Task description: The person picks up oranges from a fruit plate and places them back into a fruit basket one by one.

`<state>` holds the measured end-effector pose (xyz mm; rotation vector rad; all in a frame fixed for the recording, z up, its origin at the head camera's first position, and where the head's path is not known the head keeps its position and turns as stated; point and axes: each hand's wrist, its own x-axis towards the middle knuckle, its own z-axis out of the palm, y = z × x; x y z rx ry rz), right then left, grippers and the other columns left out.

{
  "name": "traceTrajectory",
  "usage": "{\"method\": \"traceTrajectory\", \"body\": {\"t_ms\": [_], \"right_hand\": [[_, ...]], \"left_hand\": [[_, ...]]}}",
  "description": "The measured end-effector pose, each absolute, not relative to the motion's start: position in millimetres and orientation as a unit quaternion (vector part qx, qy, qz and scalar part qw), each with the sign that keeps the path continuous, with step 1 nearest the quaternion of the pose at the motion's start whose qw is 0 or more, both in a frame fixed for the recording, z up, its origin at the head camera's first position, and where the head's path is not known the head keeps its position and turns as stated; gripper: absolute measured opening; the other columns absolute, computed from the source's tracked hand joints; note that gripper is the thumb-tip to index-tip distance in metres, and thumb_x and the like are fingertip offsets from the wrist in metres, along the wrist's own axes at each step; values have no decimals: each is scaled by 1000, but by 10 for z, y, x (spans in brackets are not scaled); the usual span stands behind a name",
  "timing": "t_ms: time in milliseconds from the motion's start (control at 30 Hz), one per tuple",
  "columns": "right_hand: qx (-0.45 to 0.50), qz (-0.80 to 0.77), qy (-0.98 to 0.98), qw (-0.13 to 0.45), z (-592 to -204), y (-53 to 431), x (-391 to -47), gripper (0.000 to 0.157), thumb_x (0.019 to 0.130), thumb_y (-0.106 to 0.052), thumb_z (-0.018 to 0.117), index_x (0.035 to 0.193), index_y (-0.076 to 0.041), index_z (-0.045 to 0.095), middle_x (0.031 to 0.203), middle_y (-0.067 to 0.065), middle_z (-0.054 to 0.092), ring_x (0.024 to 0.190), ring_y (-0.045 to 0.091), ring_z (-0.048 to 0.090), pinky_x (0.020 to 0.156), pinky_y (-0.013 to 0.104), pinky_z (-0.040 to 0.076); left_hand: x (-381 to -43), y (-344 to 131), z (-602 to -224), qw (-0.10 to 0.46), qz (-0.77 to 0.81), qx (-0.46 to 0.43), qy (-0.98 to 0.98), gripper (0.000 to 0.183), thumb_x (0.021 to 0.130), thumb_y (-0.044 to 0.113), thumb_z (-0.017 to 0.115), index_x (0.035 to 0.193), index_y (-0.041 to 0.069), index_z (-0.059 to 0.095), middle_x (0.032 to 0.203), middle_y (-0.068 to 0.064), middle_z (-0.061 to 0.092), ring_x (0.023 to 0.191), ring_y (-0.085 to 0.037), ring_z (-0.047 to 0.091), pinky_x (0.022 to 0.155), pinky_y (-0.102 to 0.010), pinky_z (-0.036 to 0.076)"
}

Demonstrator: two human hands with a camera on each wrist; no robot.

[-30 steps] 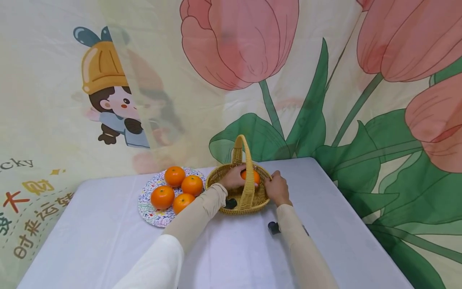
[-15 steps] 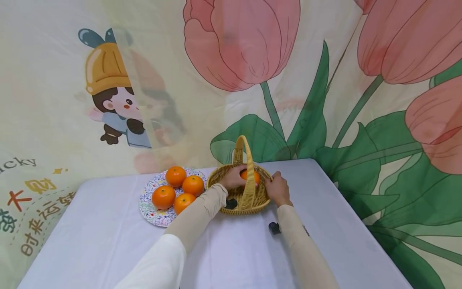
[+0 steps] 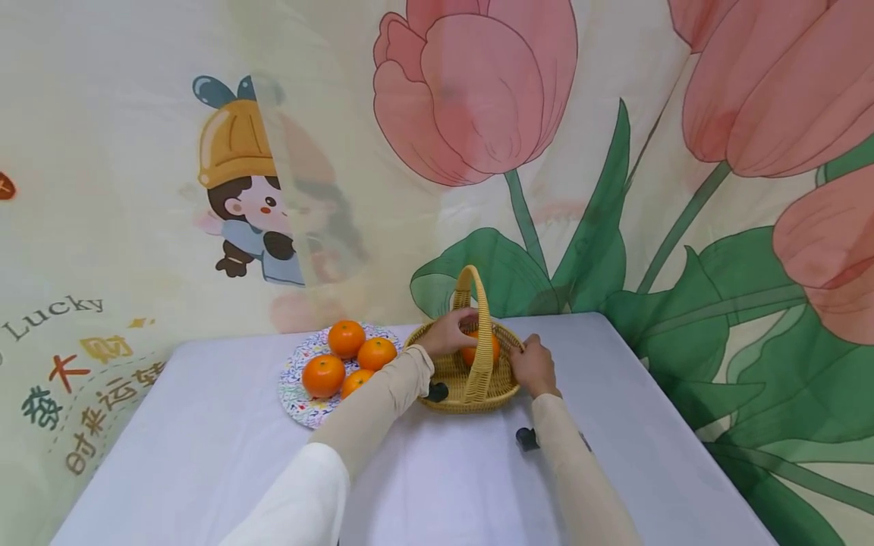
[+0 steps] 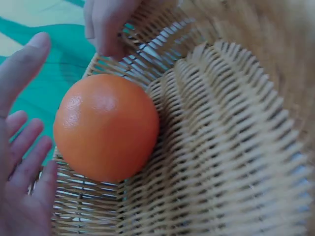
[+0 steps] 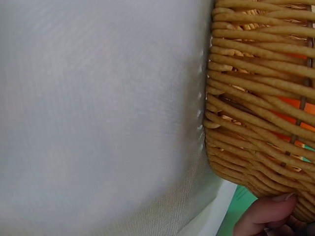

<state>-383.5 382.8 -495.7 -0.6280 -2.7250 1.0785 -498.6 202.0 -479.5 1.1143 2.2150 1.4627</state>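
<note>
An orange (image 3: 468,353) lies inside a wicker basket (image 3: 447,371) with a tall arched handle. My left hand (image 3: 445,334) reaches into the basket from the left, beside the orange. In the left wrist view, the fingers of that hand (image 4: 29,196) are spread and apart from the orange (image 4: 106,128). On the basket's right side, my right hand (image 3: 536,366) grips the rim. Its thumb (image 5: 268,214) presses the woven wall (image 5: 261,88) in the right wrist view; the other fingers are mostly hidden there.
Left of the basket, a patterned plate (image 3: 295,398) carries several more oranges (image 3: 324,376), partly covered by the left sleeve (image 3: 372,409). White cloth covers the table (image 3: 225,425). A printed curtain (image 3: 355,114) hangs right behind it.
My left fingers have loosened from the orange, which now shows more fully in the basket. My right hand keeps its hold on the rim. The head view has shifted slightly.
</note>
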Motion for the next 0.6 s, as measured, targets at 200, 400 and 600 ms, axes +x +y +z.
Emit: {"method": "traceTrajectory", "body": {"t_ms": [200, 400, 600], "right_hand": [[-206, 363, -906, 68, -4974, 3823, -3832, 30, 101, -26, 43, 115, 1, 45, 97, 20, 56, 75, 27, 56, 56, 32, 46], [-201, 365, -907, 61, -4986, 3822, -3832, 33, 101, -27, 44, 116, 2, 44, 100, 22, 56, 79, 28, 57, 58, 33, 47], [-198, 364, -908, 59, -4986, 3858, -3802, 36, 101, -28, 43, 119, 4, 43, 102, 24, 56, 80, 29, 58, 58, 35, 47]], "left_hand": [[-4965, 1903, -4728, 114, 489, 393, 771, 68, 80, 26, 82, 139, 12, 53, 136, -3, 56, 126, -18, 52, 105, -31, 41], [-4920, 1731, -4676, 112, 493, 370, 779, 75, 74, 33, 86, 139, 12, 53, 135, -1, 57, 125, -15, 52, 105, -29, 41], [-4873, 1540, -4591, 112, 502, 354, 781, 80, 73, 34, 87, 140, 9, 51, 137, -6, 55, 127, -20, 51, 105, -33, 42]]}}
